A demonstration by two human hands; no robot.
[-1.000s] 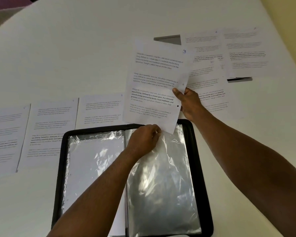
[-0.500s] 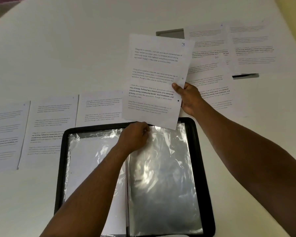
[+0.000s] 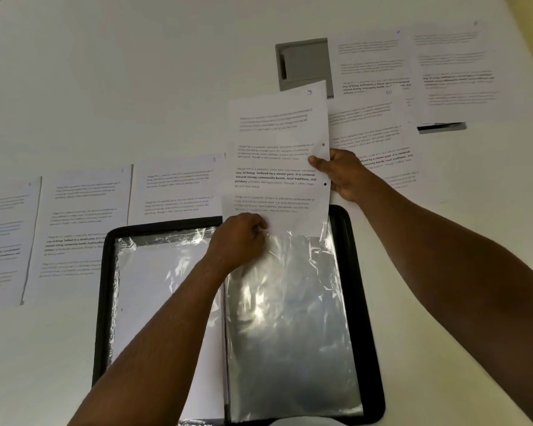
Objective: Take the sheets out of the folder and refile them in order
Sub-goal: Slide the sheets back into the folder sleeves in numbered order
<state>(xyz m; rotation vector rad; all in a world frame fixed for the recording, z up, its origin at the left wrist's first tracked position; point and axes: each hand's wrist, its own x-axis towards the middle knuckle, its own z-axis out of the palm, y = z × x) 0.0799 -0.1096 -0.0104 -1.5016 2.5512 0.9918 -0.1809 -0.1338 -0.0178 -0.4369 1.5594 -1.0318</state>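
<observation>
- The right hand (image 3: 342,173) grips the right edge of a printed sheet (image 3: 277,158), thumb curled over the front near the two punched holes, the other fingers hidden behind the paper.
- This sheet bears a handwritten "3" in its top right corner and stands nearly upright above the far edge of the folder (image 3: 365,302); its bottom edge sits at the mouth of the right-hand plastic sleeve (image 3: 290,327), just entering it.
- The left hand (image 3: 239,241) is curled, its fingers pinching the top edge of that sleeve right beside the sheet's lower left corner; whether the fingertips also touch the paper cannot be told.
- The two hands are apart, one at the sheet's right edge and one at its bottom.
- The black folder lies open on the white table (image 3: 105,72), with a second sleeve (image 3: 160,272) on its left half holding a white page.
- More printed sheets (image 3: 83,219) lie in a row to the left of the folder, and further sheets (image 3: 379,124) lie overlapping beyond the right hand.
- A grey recessed panel (image 3: 302,63) shows in the table top above the held sheet.
</observation>
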